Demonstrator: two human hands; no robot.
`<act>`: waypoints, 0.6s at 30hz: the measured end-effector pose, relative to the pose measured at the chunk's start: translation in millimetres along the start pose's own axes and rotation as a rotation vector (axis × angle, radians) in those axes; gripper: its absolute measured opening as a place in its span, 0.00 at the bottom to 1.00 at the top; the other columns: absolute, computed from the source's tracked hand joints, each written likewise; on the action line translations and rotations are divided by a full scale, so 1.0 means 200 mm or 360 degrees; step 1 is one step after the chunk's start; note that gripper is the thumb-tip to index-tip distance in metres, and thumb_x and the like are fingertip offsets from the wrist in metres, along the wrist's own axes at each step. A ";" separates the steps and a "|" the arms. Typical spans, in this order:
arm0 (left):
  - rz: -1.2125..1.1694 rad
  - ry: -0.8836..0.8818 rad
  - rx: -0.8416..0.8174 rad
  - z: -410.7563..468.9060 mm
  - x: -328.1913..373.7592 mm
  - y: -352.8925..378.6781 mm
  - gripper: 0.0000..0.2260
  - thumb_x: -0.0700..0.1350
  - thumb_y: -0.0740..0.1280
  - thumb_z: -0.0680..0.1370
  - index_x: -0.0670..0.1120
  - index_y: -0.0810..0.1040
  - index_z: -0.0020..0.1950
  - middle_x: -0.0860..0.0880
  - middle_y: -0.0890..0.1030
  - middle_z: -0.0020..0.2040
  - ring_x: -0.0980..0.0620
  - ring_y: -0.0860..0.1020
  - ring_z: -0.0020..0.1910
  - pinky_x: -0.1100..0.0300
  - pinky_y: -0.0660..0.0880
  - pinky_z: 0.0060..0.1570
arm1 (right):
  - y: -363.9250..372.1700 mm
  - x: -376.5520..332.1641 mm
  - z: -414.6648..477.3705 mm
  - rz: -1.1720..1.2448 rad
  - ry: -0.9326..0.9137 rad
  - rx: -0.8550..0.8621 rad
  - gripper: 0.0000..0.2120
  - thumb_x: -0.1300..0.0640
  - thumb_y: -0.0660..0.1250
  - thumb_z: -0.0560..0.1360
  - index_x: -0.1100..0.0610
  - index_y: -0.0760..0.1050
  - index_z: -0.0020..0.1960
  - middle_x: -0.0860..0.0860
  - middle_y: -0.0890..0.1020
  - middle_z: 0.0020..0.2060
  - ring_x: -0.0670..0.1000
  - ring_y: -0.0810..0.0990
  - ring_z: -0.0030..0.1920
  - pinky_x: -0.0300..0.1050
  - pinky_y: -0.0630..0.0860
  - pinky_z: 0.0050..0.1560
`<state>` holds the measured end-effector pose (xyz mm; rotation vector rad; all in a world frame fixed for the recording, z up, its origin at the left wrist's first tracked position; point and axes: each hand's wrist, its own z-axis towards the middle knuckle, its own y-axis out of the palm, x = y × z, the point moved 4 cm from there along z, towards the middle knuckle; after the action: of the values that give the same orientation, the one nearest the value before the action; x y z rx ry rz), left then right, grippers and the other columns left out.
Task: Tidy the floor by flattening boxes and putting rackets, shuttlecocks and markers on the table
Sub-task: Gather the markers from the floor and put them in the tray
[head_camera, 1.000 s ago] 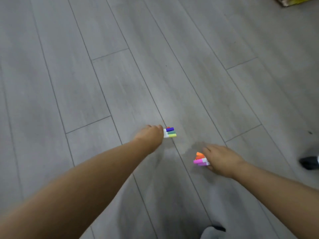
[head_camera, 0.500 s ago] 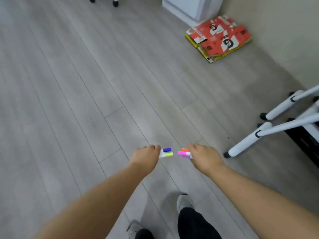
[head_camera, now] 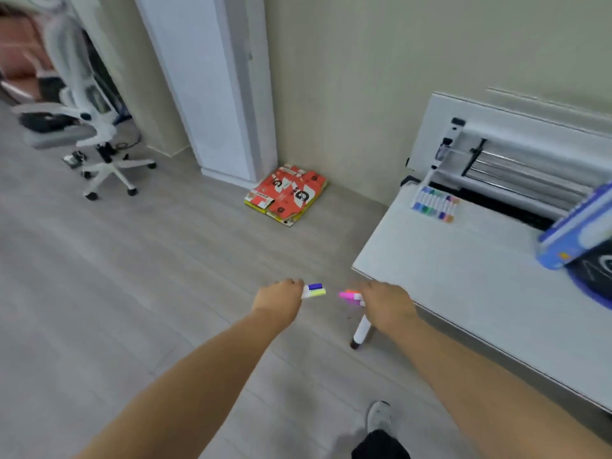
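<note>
Head view showed both bare forearms stretched forward over the grey plank floor (head_camera: 116, 276). The left hand (head_camera: 278, 301) was fisted around markers (head_camera: 314, 290) with blue and yellow caps; the right hand (head_camera: 385, 304) clenched pink and orange markers (head_camera: 349, 295), just beside the smooth white table (head_camera: 463, 276)'s near-left corner. Flattened red cardboard boxes (head_camera: 286, 193) lay against the wall.

Grey plank floor (head_camera: 99, 276); beige wall (head_camera: 364, 77); white office chair (head_camera: 86, 127) far left.
</note>
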<state>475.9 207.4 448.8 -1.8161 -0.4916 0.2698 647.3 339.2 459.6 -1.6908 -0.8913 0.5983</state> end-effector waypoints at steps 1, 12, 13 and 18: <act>0.0023 0.0038 0.0005 0.07 0.10 -0.05 0.11 0.42 0.61 0.80 0.47 0.71 0.62 0.46 0.78 0.57 0.42 0.79 0.55 0.51 0.75 0.50 | -0.02 0.11 -0.01 -0.0002 0.0027 0.0026 0.12 0.57 0.63 0.75 0.54 0.72 0.58 0.53 0.79 0.53 0.57 0.80 0.52 0.47 0.68 0.43; 0.0216 0.0396 -0.0203 0.99 1.24 -0.02 0.20 0.38 0.63 0.78 0.47 0.65 0.68 0.47 0.74 0.60 0.44 0.76 0.57 0.52 0.71 0.49 | 0.28 1.35 0.12 0.0231 0.0468 -0.0005 0.16 0.56 0.60 0.76 0.53 0.69 0.64 0.51 0.78 0.53 0.55 0.80 0.51 0.46 0.68 0.41; 0.0214 0.0411 -0.0213 1.07 1.32 0.01 0.20 0.37 0.63 0.77 0.47 0.66 0.68 0.47 0.74 0.59 0.44 0.76 0.56 0.52 0.70 0.49 | 0.33 1.44 0.15 0.0238 0.0491 -0.0029 0.16 0.56 0.60 0.77 0.53 0.69 0.64 0.50 0.78 0.53 0.55 0.80 0.51 0.46 0.69 0.42; 0.0119 0.0443 -0.0277 1.39 1.57 0.13 0.18 0.37 0.61 0.78 0.47 0.66 0.67 0.47 0.75 0.57 0.46 0.76 0.53 0.55 0.68 0.46 | 0.53 1.78 0.32 0.0307 0.0623 -0.0153 0.14 0.57 0.59 0.78 0.52 0.69 0.63 0.49 0.78 0.51 0.53 0.79 0.50 0.45 0.68 0.42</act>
<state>640.3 583.1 362.2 -2.0060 -0.2578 0.0229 836.8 648.6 356.5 -1.9101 -0.4865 0.3354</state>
